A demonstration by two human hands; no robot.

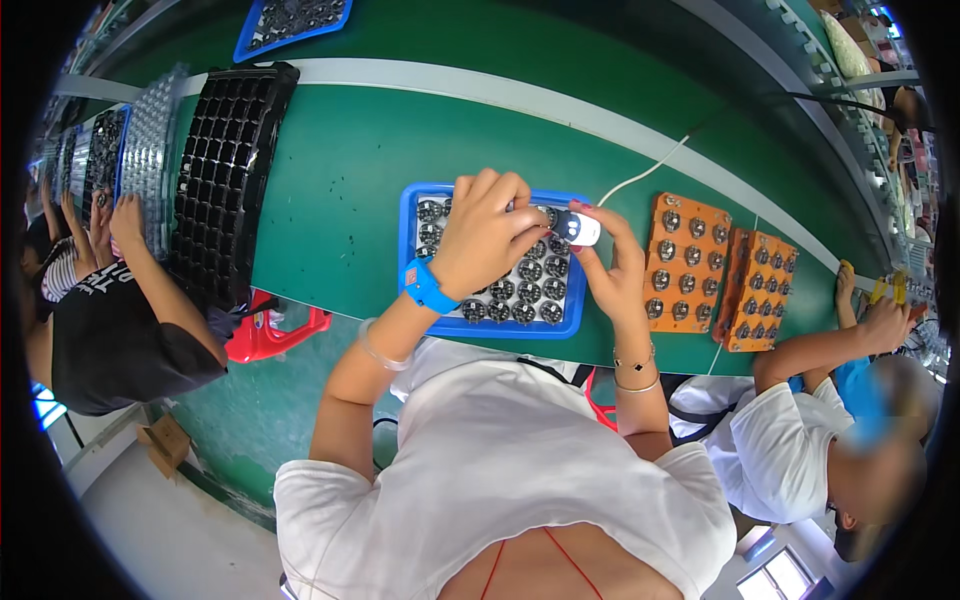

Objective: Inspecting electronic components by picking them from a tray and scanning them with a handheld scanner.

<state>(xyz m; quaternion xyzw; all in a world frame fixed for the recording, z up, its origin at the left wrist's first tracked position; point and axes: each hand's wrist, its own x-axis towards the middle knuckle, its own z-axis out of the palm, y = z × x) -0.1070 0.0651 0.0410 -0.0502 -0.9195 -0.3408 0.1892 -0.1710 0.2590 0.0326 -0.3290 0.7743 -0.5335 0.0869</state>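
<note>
Over a blue tray [574,318] filled with rows of small round dark metallic parts [528,290], both my hands are raised and close together. My right hand [618,268] grips a small white device with a dark face [579,228] between thumb and fingers. My left hand [484,232] has its fingers pinched together just left of that device, and what sits between them is mostly hidden. A blue watch [428,287] is on my left wrist. The white cable [640,175] comes down from the far side toward my right fingers; where it ends is hidden.
Two orange fixture blocks [655,240] [738,337] holding round metal parts stand to the right on the green table [330,200]. At left lies a black compartment tray [222,170]. Another blue tray [300,38] is at the far edge. Co-workers [130,330] [790,450] sit on both sides.
</note>
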